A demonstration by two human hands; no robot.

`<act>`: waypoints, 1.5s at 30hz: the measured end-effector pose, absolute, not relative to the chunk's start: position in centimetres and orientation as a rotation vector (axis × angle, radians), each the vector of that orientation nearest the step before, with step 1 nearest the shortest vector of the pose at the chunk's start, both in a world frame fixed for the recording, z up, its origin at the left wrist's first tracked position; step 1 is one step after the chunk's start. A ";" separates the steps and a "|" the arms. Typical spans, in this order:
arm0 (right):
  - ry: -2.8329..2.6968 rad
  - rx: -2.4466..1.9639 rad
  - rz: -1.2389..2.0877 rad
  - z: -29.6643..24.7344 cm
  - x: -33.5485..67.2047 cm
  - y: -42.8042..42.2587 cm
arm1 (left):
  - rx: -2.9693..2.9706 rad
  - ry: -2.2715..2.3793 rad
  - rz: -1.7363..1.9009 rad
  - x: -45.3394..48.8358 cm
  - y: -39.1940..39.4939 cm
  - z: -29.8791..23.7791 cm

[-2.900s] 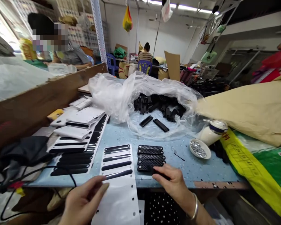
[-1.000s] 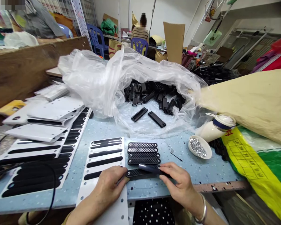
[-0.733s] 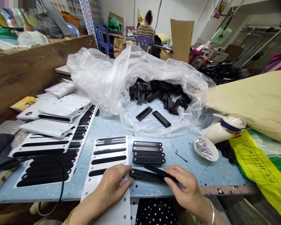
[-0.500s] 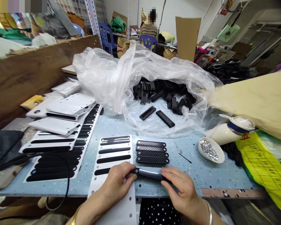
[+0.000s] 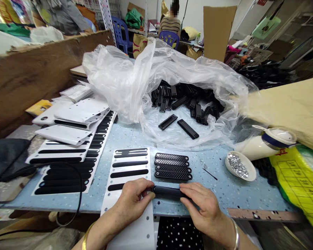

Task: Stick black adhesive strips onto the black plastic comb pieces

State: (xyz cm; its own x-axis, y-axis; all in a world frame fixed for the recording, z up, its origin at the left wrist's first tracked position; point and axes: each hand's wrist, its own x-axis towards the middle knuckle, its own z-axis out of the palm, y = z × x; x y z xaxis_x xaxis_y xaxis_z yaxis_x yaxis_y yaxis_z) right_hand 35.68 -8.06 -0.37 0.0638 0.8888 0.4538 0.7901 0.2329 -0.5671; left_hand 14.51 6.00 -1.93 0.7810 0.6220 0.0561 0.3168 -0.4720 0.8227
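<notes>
Near the table's front edge, a slim black plastic bar [image 5: 168, 191] lies level between my two hands, its upper face smooth and dark. My left hand [image 5: 135, 198] pinches its left end between thumb and fingers. Its right end is gripped by my right hand [image 5: 202, 201], whose fingers hide that tip. Just beyond the bar, several black textured bars [image 5: 173, 166] with a round fitting at each end lie side by side. A white backing sheet [image 5: 130, 166] with black adhesive strips lies on the left, its lower part passing under my left hand and forearm.
A clear plastic bag [image 5: 114, 80] holds a heap of black slotted parts [image 5: 187, 100]. To the right stand a bowl of small shiny pieces [image 5: 240, 166] and a cream bottle [image 5: 268, 142]; a thin black stick [image 5: 210, 174] lies nearby. More strip sheets [image 5: 70, 128] are piled left, beside a wooden board [image 5: 41, 66].
Both hands keep their hold on the bar. The bright reflection along its top has faded, so it seems slightly turned. The whole view has shifted a little.
</notes>
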 end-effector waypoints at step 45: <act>-1.759 -1.602 0.226 -0.2 35.3 -7.6 | 2.079 0.687 0.424 14.7 6.0 -1.6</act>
